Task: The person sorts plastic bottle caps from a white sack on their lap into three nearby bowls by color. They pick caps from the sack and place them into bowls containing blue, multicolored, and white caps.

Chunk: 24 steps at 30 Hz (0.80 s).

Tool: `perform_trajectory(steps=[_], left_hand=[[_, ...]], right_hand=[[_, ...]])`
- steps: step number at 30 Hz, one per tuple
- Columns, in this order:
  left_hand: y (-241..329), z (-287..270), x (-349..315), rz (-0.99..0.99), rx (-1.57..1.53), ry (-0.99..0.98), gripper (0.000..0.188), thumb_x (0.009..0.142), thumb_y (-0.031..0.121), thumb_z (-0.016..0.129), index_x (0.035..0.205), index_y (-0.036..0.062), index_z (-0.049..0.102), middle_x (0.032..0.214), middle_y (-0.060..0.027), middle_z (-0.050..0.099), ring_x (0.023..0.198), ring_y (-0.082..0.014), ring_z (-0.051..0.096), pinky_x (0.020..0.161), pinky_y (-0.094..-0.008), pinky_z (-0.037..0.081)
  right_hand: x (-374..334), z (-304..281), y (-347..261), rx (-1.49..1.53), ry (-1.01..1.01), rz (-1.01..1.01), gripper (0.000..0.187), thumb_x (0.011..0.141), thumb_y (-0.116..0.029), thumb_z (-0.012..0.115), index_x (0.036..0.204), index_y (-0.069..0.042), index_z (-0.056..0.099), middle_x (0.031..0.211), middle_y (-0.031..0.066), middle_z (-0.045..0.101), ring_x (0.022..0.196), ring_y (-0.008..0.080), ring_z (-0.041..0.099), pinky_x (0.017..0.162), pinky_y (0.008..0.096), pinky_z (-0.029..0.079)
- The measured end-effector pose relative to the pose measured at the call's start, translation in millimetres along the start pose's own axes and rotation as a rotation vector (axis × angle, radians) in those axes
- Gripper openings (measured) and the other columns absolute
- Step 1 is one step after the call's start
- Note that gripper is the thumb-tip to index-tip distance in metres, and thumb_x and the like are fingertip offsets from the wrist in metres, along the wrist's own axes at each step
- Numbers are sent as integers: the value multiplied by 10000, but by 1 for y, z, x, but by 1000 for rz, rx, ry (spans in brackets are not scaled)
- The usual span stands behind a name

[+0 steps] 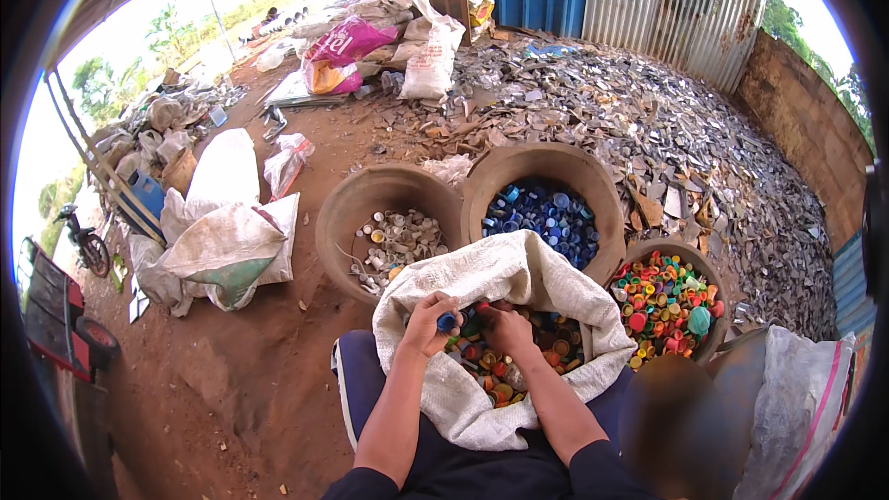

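A white woven sack [454,417] with its mouth rolled open rests on my lap, holding mixed bottle caps [505,395] in orange, yellow, red and green. Over its left side, my left hand [426,326] is closed around a blue bottle cap [447,322]. Just to the right, my right hand [507,329] is closed at the sack's mouth, with a red bottle cap [482,308] at its fingertips. Beyond the sack stand a tub [347,199] of white and pale caps, a tub [593,167] of blue caps and, at the right, a tub [711,282] of red, green, yellow and orange caps.
A heap of plastic scrap [685,148] covers the ground behind the tubs. Filled sacks [433,60] stand at the back, and white sacks [227,255] lie at the left. A red-sided cart [56,315] is at the left edge, a grey-white sack [796,398] at the lower right.
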<state>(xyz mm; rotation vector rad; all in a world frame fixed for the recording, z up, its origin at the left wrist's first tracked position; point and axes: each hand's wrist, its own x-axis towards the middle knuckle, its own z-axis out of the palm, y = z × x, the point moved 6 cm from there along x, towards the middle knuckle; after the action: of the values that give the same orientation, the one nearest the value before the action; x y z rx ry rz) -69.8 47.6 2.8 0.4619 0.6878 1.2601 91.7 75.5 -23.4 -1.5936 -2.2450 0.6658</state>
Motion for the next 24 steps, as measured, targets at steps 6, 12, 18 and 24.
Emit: perform_trajectory(steps=[6, 12, 18, 24], left_hand=[[-7, 16, -11, -14, 1627, 216, 284, 732, 215, 707, 992, 102, 706, 903, -195, 677, 817, -306, 665, 787, -406, 520], [-29, 20, -2, 10, 1995, 272, 211, 811, 148, 541, 928, 104, 711, 920, -174, 683, 854, -340, 668, 766, -439, 531], [-39, 19, 10, -74, 2160, 213, 196, 790, 156, 569, 920, 114, 709, 926, -165, 670, 870, -331, 667, 752, -439, 527], [-48, 15, 15, -46, 2154, 194, 219, 770, 178, 585, 934, 91, 701, 957, -185, 661, 898, -340, 662, 770, -448, 526]], right_hand=[[10, 19, -10, -306, -112, -15, 256, 746, -271, 635, 999, -244, 666, 796, 109, 681, 743, 322, 671, 657, 444, 537], [-10, -6, -2, 32, 73, 19, 298, 746, -200, 625, 1040, -169, 653, 783, 129, 669, 718, 306, 671, 658, 419, 538], [-23, -14, 25, 1491, -367, 272, 238, 775, -128, 606, 1006, -74, 584, 921, 114, 630, 677, 218, 621, 600, 339, 527], [-30, -23, 16, 1761, -400, 408, 200, 886, -245, 605, 890, -81, 490, 905, 127, 622, 691, 235, 630, 544, 334, 519]])
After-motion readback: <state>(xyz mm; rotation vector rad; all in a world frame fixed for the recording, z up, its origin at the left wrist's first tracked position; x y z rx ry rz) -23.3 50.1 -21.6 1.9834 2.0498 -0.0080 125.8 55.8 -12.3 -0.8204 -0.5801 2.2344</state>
